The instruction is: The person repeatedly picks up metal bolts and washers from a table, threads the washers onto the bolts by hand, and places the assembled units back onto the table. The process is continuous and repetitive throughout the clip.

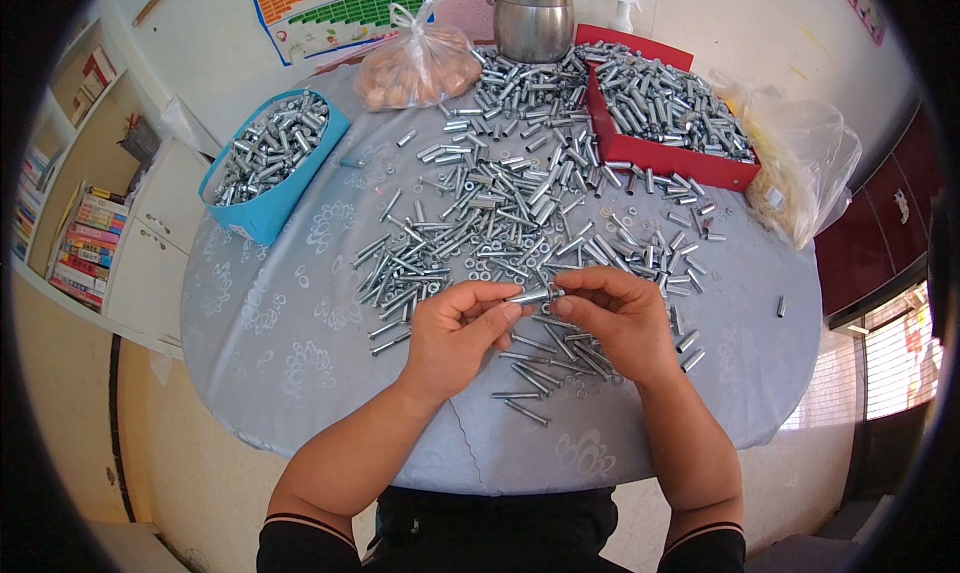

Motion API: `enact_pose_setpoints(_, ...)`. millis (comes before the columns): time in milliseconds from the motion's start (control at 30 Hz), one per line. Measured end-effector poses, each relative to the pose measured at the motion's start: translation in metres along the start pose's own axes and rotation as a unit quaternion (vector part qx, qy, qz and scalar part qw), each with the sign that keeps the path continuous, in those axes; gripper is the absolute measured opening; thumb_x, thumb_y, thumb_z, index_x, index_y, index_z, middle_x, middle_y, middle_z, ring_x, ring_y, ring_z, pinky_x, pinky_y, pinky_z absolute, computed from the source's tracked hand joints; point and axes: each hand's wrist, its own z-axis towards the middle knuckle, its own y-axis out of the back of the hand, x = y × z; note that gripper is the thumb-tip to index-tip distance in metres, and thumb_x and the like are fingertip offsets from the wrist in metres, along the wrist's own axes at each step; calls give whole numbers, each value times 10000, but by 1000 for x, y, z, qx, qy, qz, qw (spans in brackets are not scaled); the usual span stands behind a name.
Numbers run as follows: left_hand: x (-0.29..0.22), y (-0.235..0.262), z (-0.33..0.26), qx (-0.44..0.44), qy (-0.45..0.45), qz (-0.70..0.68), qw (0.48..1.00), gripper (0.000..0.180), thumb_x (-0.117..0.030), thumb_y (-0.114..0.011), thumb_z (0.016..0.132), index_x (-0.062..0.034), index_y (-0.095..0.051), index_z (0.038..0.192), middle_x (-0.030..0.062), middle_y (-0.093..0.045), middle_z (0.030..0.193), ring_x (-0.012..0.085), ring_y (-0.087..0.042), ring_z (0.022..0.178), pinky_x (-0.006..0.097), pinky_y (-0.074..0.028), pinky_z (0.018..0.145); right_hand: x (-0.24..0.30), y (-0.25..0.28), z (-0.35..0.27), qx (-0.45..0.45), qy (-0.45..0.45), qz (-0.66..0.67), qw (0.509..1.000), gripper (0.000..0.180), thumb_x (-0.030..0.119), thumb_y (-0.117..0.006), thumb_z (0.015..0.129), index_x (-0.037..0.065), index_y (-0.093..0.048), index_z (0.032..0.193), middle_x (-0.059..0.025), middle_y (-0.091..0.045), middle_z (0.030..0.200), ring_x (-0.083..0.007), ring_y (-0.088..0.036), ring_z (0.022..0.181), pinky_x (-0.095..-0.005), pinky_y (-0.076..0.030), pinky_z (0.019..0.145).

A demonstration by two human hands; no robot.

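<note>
Over the near middle of the table, my left hand [455, 335] pinches one end of a silvery expansion bolt [529, 297] between thumb and fingers. At the bolt's other end, the thumb and fingers of my right hand [625, 323] close on it, where a nut or washer seems to sit; the fingertips partly hide this. The bolt lies nearly level between the two hands. Just beyond and beneath them spreads a heap of loose bolts [410, 263], metal sleeves [545, 211], nuts and washers. Several long bolts [527, 411] lie close below my hands.
A blue box [275, 208] full of assembled bolts stands left, a red box [680, 165] of metal parts back right. Behind are a tied plastic bag [418, 71] of brownish things, a steel pot [534, 23] and a clear bag [800, 173]. A patterned grey cloth [270, 323] covers the round table.
</note>
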Motion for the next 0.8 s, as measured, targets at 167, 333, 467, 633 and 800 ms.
enact_pose_setpoints(167, 1, 1, 1, 11, 7, -14, 1000, 202, -31, -628, 899, 31, -638, 1091, 134, -709, 942, 98, -613, 655, 216, -507, 596, 2, 2, -1, 4, -1, 15, 1000, 215, 26, -709, 841, -15, -677, 1050, -42, -687, 894, -85, -629, 807, -224, -516, 720)
enact_pose_setpoints(333, 1, 1, -1, 22, 7, 29, 999, 193, -20, -635, 891, 34, -646, 1076, 138, -711, 931, 101, -622, 668, 217, -515, 604, 9, 3, -1, 14, -35, -60, 997, 152, 110, -681, 890, -19, -658, 965, -18, -643, 798, -70, -585, 705, -216, -484, 629)
enact_pose_setpoints(467, 0, 0, -2, 27, 10, 25, 999, 188, -15, -637, 889, 38, -650, 1069, 142, -712, 932, 105, -628, 672, 224, -523, 612, 6, 2, -2, 18, -34, -117, 992, 161, 148, -650, 920, -8, -618, 891, 11, -576, 719, -60, -520, 645, -216, -428, 572)
enact_pose_setpoints(633, -3, -1, -2, 23, 26, -4, 999, 194, -14, -639, 888, 45, -648, 1073, 143, -712, 929, 110, -634, 673, 228, -529, 617, 3, 1, -2, 20, 4, -85, 996, 160, 157, -636, 929, 7, -611, 882, 15, -547, 735, -50, -481, 661, -216, -396, 574)
enact_pose_setpoints(800, -4, -1, -2, 36, 21, -11, 999, 203, -10, -637, 889, 48, -644, 1084, 148, -708, 941, 121, -649, 702, 238, -540, 639, 7, 2, -3, 40, -5, -85, 996, 192, 186, -627, 935, 6, -601, 873, 10, -523, 737, -50, -440, 657, -228, -375, 566)
